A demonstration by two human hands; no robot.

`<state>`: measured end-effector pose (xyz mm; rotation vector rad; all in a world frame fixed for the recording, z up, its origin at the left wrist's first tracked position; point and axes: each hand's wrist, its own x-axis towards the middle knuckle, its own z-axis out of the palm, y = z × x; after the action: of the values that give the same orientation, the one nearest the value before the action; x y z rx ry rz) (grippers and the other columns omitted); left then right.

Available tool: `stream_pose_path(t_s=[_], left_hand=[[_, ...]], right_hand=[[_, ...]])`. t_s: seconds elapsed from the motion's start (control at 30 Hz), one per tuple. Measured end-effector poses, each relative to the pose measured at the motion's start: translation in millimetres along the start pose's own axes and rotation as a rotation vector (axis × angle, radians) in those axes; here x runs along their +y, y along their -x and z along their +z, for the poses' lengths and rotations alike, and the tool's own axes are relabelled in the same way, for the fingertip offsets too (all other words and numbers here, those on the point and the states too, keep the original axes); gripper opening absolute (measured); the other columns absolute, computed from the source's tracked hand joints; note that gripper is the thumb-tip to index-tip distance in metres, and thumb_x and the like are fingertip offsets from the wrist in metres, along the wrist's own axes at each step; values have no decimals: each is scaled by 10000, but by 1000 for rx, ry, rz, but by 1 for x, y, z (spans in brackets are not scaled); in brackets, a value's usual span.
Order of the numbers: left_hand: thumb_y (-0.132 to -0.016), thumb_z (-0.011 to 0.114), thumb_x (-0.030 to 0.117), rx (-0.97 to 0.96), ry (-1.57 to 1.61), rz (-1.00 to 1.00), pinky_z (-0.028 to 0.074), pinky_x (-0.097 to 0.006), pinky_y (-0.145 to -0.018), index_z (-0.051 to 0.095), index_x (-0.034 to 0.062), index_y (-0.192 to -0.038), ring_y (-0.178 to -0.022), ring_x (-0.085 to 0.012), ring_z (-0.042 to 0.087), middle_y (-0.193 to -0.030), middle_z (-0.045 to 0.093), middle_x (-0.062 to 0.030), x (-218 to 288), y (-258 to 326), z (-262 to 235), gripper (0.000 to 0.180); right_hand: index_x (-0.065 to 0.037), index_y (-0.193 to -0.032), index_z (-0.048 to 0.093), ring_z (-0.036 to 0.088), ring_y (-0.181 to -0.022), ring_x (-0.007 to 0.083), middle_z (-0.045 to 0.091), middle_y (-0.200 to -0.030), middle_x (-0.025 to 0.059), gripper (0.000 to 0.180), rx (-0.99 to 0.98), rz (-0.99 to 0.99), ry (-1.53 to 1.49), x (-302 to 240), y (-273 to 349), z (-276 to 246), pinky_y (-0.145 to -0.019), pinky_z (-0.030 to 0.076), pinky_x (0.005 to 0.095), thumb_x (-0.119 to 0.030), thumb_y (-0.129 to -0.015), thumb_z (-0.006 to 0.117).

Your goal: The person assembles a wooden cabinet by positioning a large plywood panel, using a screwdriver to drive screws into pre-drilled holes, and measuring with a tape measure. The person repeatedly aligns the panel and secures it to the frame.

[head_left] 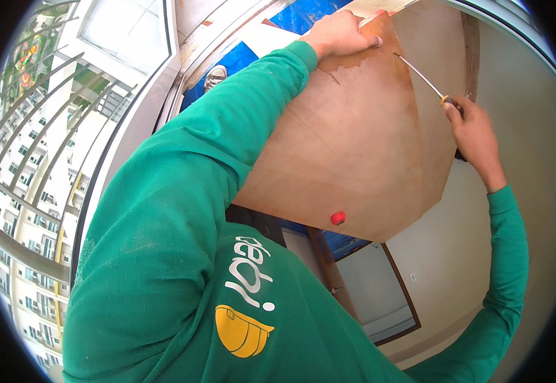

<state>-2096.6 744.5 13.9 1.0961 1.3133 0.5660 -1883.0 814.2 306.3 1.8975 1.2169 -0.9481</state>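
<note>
A large light-brown wooden board or box point(354, 140) fills the middle of the view, with a worn, stained patch near its far corner. My left hand point(342, 37) grips that far end, its thumb pressed on the brown surface and its other fingers partly hidden. From the right, my right hand point(478, 137) is closed round the yellow-and-dark handle of a screwdriver point(426, 79). Its thin metal shaft slants up and left, and the tip meets the wood, or is very close to it, beside the stained corner. A small red object point(337, 218) sits on the near part of the wood.
At left, a white-framed window point(125, 25) and curved metal bars point(35, 140) face tall buildings. Blue sheeting point(300, 16) covers the floor beyond, near a shoe point(215, 78). A pale wall point(520, 108) stands at right. Below the wood is a dark-framed doorway or panel point(405, 300).
</note>
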Motion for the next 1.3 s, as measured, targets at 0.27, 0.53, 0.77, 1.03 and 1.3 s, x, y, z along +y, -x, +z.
stream_pose_path(t_s=[0.27,0.53,0.77,1.03,1.3], left_hand=[[-880,733,661,-16,28,22,583,-458,-1001,793,-4,-1230,-1135,-376,753,-1229,779,-219,6,5,-2,754],[-881,736,654,-10,2,-2,589,-458,-978,823,78,-1213,-1116,-357,757,-1210,785,-192,0,0,2,670],[-876,741,641,114,-3,61,575,-464,-1017,812,89,-1248,-1158,-375,740,-1231,778,-200,2,3,5,670],[-875,734,663,-8,18,-17,579,-470,-1005,810,43,-1213,-1149,-371,743,-1285,754,-207,1,-1,2,711],[-913,725,630,44,-47,33,555,-455,-1047,728,138,-1392,-1189,-330,734,-1264,778,-171,2,2,5,686]], right_hand=[[-101,-1081,606,621,-620,133,666,-903,27,291,-19,-81,-136,-5,11,8,-545,499,356,-373,-1057,706],[-63,-1196,640,632,-610,238,647,-838,67,305,470,-556,728,20,4,27,-594,539,389,-352,-1098,631],[-76,-1182,662,442,-447,26,582,-774,-26,306,-112,108,-577,9,-8,1,-380,382,209,-368,-1088,679],[-52,-1222,663,644,-635,226,664,-853,60,282,556,-790,771,29,7,23,-620,555,378,-303,-1095,651],[-65,-1171,692,440,-434,38,621,-782,-4,372,-156,163,-571,-1,-6,-4,-371,347,213,-426,-1089,658]])
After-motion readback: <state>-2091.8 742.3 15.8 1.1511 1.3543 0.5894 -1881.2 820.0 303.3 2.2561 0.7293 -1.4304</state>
